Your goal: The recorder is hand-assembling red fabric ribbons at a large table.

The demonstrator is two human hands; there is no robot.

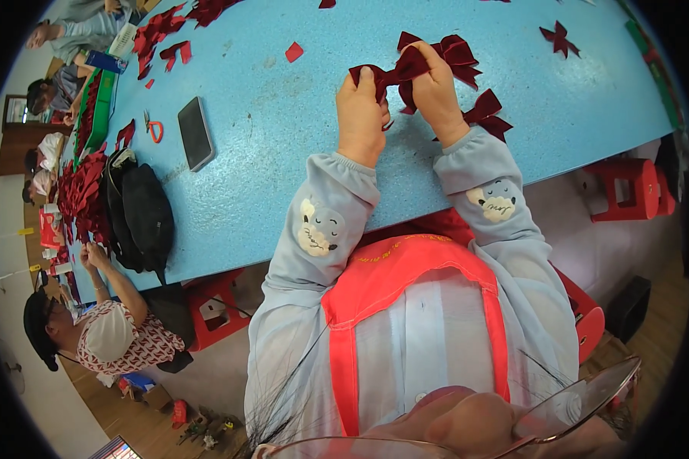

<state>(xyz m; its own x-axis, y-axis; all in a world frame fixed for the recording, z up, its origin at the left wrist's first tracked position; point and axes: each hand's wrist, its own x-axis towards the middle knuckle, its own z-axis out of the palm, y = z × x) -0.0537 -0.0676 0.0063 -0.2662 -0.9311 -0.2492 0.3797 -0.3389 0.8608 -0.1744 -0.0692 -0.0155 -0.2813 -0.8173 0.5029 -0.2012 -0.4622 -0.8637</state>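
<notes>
Above the blue table point(283, 199), both my hands are closed on a dark red velvet bow point(394, 75). My left hand point(362, 115) pinches its left loop, the thumb lying on top. On the other side, my right hand point(434, 92) grips the right loop and part of a tail; its fingertips are partly hidden. Another dark red bow point(459, 60) lies just beyond the right hand, partly covered by it. Beside my right wrist rests one more bow point(488, 115).
A separate bow point(560, 40) lies far right. To the left are a phone point(196, 134), red-handled snips point(153, 128), a black bag point(139, 210) and piled red ribbon pieces point(83, 191). A co-worker point(111, 325) sits at the left edge. Red stools point(626, 190) stand right.
</notes>
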